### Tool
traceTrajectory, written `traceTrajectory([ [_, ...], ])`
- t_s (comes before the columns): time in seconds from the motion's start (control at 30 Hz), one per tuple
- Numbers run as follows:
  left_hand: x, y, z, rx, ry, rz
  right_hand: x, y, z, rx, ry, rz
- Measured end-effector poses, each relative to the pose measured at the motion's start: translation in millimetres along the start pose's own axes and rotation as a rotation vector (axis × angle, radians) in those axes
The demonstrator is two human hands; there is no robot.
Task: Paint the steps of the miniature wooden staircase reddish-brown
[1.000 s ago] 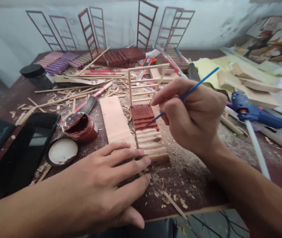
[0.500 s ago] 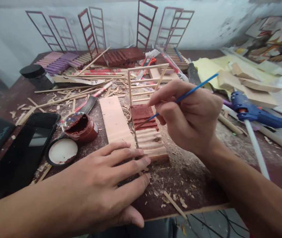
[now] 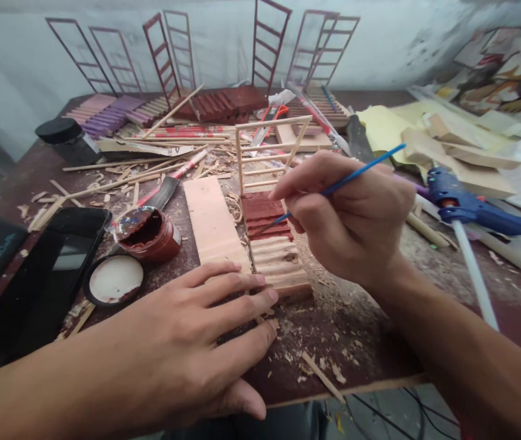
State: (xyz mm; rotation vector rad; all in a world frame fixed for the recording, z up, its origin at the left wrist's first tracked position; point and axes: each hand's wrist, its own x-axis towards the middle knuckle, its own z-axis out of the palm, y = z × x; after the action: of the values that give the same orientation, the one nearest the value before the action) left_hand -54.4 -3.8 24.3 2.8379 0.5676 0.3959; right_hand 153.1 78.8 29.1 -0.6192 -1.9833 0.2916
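Note:
My right hand (image 3: 347, 214) pinches a thin blue paintbrush (image 3: 365, 170), its tip on the ridged wooden block (image 3: 276, 260). The block's far part wears dark red paint, while its near ridges are bare wood. At its far end stands a small frame of pale sticks (image 3: 264, 160). My left hand (image 3: 209, 327) lies flat with fingers stretched out, fingertips at the block's left edge and over the near end of a flat pale board (image 3: 217, 220). To the left sits an uncapped jar of dark red paint (image 3: 150, 235), with its lid (image 3: 116, 280) lying beside it.
A black phone (image 3: 44, 281) lies at left. A blue glue gun (image 3: 475, 205) with a white glue stick rests at right. Painted ladder-backed pieces (image 3: 228, 105) line the wall. Sticks, shavings and an orange-red cutter (image 3: 273, 113) litter the table (image 3: 361, 342).
My right hand and the paintbrush have shifted very slightly, with the brush handle's end a little lower and to the right. The left hand stays in place.

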Motion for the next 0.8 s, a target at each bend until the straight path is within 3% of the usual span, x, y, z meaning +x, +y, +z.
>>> traceTrajectory([
  [0.23,-1.4,-0.8,1.4,-0.005,0.014,0.008,3.5,2.1,-3.8,-0.171,0.087,-0.042],
  [0.4,-1.1,-0.9,1.7,0.004,0.027,0.006,6.7,1.1,-6.9,-0.109,0.156,0.04],
  [0.5,-0.6,-1.0,1.5,0.003,0.026,0.015,6.2,3.2,-5.5,-0.052,0.132,0.092],
  [0.8,0.1,-1.2,1.4,0.006,0.014,0.009,8.6,8.0,-5.1,-0.13,0.111,-0.019],
])
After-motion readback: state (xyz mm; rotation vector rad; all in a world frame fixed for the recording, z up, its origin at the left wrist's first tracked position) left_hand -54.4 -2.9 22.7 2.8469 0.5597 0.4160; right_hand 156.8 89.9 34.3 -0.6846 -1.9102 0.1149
